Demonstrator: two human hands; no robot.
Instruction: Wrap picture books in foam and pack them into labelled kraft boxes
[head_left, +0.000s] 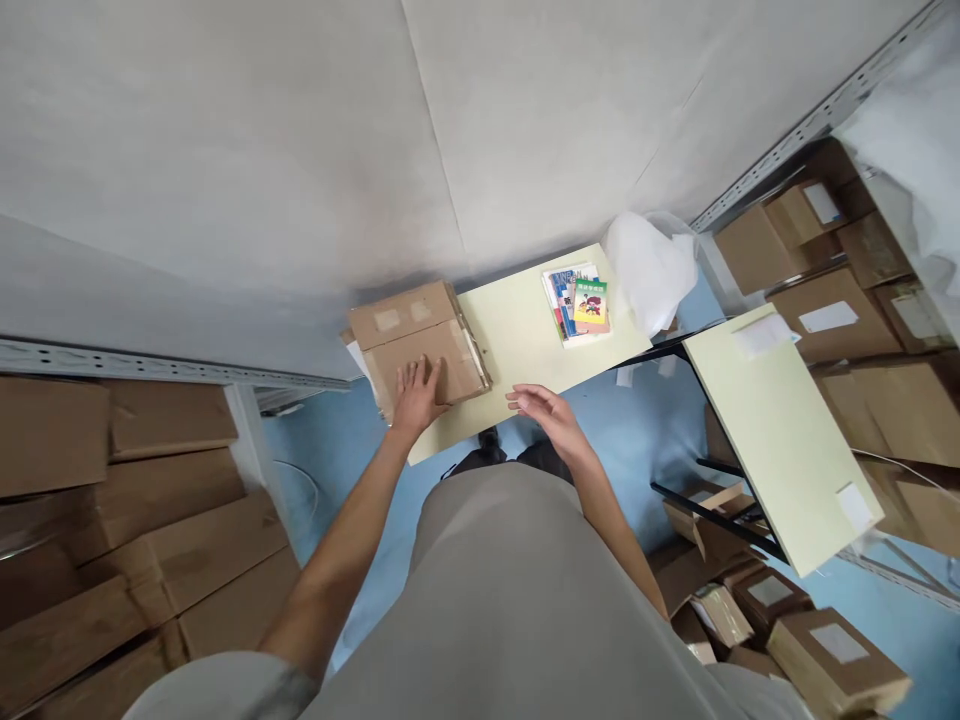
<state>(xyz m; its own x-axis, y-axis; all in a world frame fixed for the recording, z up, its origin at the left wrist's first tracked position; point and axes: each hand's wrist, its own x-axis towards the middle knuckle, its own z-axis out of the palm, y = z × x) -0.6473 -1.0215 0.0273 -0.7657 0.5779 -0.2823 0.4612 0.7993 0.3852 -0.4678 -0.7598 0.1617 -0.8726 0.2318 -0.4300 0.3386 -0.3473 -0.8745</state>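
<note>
My left hand [417,395] lies flat, fingers spread, on a flattened brown cardboard box [416,340] at the left end of a pale yellow table [517,340]. Over the table's near edge my right hand [541,410] hovers open with fingers loosely curved, holding nothing. A small stack of colourful books [579,303] lies further back on the table, to the right. Beside the books sits a crumpled white plastic bag [651,265].
A second pale yellow table [780,435] stands to the right. Brown boxes fill the shelves at left [112,520] and right [832,290]. More packages [787,620] lie on the blue floor at lower right. A white wall rises behind.
</note>
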